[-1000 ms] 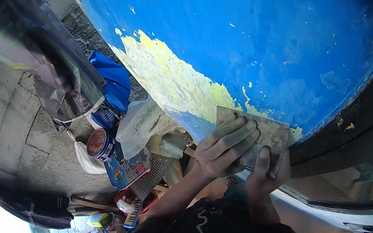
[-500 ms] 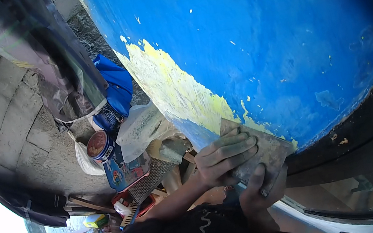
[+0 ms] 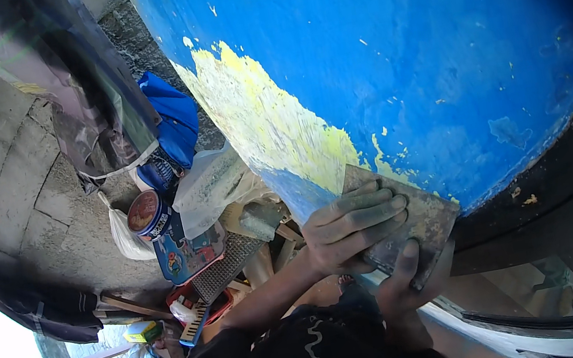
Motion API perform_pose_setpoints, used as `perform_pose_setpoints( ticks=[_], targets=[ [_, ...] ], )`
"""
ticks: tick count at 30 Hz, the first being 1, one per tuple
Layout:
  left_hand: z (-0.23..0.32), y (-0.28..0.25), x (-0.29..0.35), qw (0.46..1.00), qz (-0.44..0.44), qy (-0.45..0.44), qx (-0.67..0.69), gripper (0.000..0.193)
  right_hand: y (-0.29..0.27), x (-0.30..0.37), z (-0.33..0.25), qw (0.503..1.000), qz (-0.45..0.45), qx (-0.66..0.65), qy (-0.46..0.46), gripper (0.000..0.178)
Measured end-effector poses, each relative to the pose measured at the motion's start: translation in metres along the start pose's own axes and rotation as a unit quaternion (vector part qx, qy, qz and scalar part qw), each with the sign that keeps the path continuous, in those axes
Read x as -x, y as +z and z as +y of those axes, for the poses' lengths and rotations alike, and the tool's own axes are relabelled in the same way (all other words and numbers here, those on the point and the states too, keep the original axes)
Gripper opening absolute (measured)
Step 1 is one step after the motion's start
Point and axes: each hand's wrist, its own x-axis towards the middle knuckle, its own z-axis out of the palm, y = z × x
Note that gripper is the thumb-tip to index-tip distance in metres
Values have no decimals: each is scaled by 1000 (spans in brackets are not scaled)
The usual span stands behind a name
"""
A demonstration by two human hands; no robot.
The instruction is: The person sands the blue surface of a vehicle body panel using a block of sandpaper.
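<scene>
A flat rectangular metal scraper [image 3: 424,221] lies against the lower edge of a curved blue panel [image 3: 419,68]. My left hand [image 3: 350,225] presses over its left side, fingers stretched across the face. From below, my right hand [image 3: 408,287] grips the scraper's near edge, with the thumb on top. Pale yellow filler [image 3: 277,117] with ragged edges covers a long patch of the panel, running down to the scraper's far corner. Whatever the scraper hides beneath it cannot be seen.
At left stand an opened tin of reddish-brown paste [image 3: 144,212], a white bag [image 3: 129,238], clear plastic sheeting [image 3: 206,192] and a blue bag [image 3: 173,118]. A dark perforated plate [image 3: 230,270] lies among clutter near my left arm. Dark trim [image 3: 517,217] borders the panel below.
The whole view has shifted slightly. The scraper keeps nearly the same place on the panel, with both hands still on it; my left fingers reach a little farther across.
</scene>
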Motion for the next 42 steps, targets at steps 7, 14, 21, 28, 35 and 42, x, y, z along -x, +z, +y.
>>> perform_pose_setpoints(
  ticks=[7,14,21,28,35,42],
  targets=[
    [9,8,12,1000,-10,-19,-2,31,-16,4,13,986,-72,139,-53,40],
    [21,11,20,999,-15,-23,-38,31,-22,5,12,997,-27,73,-4,25],
    [28,14,1,995,25,-60,-74,36,-25,-15,1,991,-64,93,-74,22],
    [41,15,20,996,8,-80,-49,36,-44,-18,-3,990,-141,-6,24,26],
    [34,18,4,991,47,-99,-84,36,-28,-29,-10,993,-117,27,-3,23],
    [28,3,-13,993,9,-79,-90,34,-31,-24,-18,987,-137,-17,85,30]
  ],
)
